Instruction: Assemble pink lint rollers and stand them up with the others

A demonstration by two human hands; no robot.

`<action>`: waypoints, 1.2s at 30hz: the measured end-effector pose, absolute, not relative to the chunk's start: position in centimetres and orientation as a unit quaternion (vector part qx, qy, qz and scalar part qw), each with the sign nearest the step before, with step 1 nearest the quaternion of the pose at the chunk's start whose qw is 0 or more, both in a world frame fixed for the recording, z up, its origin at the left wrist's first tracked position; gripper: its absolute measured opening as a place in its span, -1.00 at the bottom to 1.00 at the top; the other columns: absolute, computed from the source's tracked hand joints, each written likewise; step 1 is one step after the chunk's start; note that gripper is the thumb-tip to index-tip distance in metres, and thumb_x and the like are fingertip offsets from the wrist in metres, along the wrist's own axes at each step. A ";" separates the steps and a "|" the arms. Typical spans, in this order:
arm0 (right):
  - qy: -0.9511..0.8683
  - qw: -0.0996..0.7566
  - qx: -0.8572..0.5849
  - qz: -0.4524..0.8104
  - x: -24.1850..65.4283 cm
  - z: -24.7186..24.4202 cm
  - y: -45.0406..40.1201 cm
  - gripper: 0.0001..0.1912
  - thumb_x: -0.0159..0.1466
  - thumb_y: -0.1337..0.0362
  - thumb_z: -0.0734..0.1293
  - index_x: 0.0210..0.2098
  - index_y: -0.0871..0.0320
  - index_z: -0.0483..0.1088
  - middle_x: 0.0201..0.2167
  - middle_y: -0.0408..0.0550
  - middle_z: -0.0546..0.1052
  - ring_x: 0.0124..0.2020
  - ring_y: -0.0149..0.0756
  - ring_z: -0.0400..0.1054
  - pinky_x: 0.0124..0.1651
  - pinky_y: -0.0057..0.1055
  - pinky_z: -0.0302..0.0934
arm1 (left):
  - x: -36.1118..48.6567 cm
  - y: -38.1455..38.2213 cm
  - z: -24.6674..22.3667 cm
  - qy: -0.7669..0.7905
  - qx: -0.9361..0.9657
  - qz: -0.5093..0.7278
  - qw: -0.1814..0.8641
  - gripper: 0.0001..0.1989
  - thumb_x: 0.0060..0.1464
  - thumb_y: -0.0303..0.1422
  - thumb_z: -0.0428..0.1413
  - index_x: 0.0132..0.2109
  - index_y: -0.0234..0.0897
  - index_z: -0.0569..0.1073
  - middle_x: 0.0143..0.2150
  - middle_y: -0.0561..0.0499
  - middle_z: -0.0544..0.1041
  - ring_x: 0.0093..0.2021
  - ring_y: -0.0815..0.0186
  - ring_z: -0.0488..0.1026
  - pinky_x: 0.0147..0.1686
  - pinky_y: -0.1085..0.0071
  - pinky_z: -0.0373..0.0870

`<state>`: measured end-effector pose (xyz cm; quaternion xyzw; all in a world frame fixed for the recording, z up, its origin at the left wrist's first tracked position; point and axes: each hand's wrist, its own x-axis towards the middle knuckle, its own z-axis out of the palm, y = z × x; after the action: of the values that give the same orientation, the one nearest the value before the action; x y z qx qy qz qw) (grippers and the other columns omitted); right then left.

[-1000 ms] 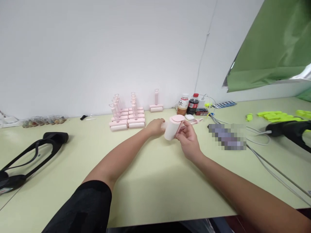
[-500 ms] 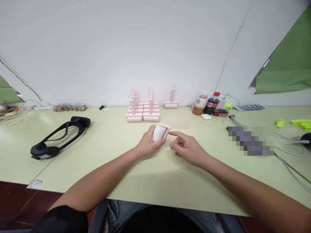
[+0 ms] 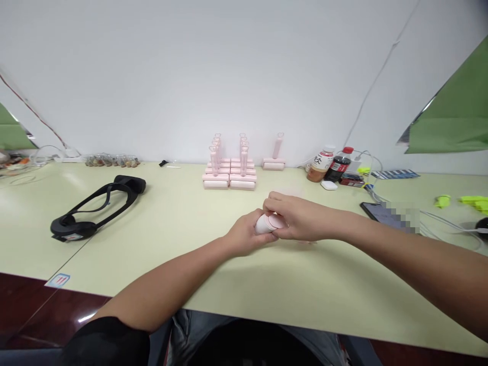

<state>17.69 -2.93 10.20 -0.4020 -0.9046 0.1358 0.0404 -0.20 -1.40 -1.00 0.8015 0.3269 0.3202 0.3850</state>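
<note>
A white roll [image 3: 263, 224] with a pink end is held above the table, in front of the body. My left hand [image 3: 246, 233] is wrapped round its left side. From the right, my right hand [image 3: 292, 216] has its fingers closed on the pink end of the roll, partly covering it. Behind the hands, several pink lint rollers [image 3: 230, 181] stand upright in two columns near the wall. One more pink roller [image 3: 273, 163] stands apart to their right.
A black headset [image 3: 101, 208] lies at the left. Two bottles [image 3: 321, 163], a small white case [image 3: 329, 185], a phone [image 3: 389, 216], cables and yellow-green pieces [image 3: 442, 201] are at the right. Small bagged items [image 3: 112, 160] lie at the back left.
My right hand has moved onto the pink end of the roll, which it was only pointing at before. The roll has tilted and shifted slightly right. The view has shifted a little.
</note>
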 end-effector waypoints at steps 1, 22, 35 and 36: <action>-0.904 0.036 -0.404 0.137 17.6 10.3 -2.8 -0.80 0.08 0.29 0.36 -0.32 0.12 0.27 -0.31 -0.07 0.34 -0.38 -0.29 0.22 -0.39 -0.40 0.05 | -0.1 -1.4 -1.0 0.334 0.798 0.321 0.384 -0.56 0.04 -0.09 0.16 0.00 -0.19 0.37 -0.12 -0.01 0.52 -0.19 0.20 0.45 -0.29 0.36 0.36; -0.936 -0.030 -0.314 0.154 15.4 11.4 -1.9 -0.87 0.09 0.38 0.34 -0.34 0.15 0.31 -0.32 -0.08 0.31 -0.40 -0.34 0.20 -0.39 -0.41 0.03 | 0.2 -0.8 -2.5 0.273 0.785 0.455 0.319 -0.65 -0.05 -0.22 0.21 -0.14 -0.26 0.34 -0.18 -0.06 0.51 -0.20 0.20 0.47 -0.23 0.29 0.42; -0.926 -0.014 -0.333 0.179 15.9 11.2 -1.8 -0.81 0.10 0.27 0.37 -0.41 0.13 0.23 -0.35 -0.10 0.28 -0.41 -0.34 0.17 -0.40 -0.42 0.04 | 0.3 -0.3 -1.8 0.259 0.811 0.421 0.312 -0.60 -0.01 -0.17 0.19 -0.05 -0.23 0.39 -0.13 -0.08 0.50 -0.16 0.16 0.46 -0.19 0.27 0.43; -0.924 -0.017 -0.337 0.182 15.8 11.3 -1.8 -0.81 0.10 0.27 0.37 -0.41 0.13 0.22 -0.36 -0.10 0.28 -0.41 -0.33 0.18 -0.40 -0.42 0.04 | 0.3 -0.2 -1.7 0.251 0.813 0.420 0.315 -0.61 0.00 -0.17 0.19 -0.05 -0.24 0.39 -0.13 -0.08 0.50 -0.16 0.16 0.46 -0.18 0.27 0.43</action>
<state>15.82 -1.84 11.34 -0.3369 -0.9237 0.1815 -0.0169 0.29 -0.23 -1.66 0.8134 0.2509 0.4200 0.3147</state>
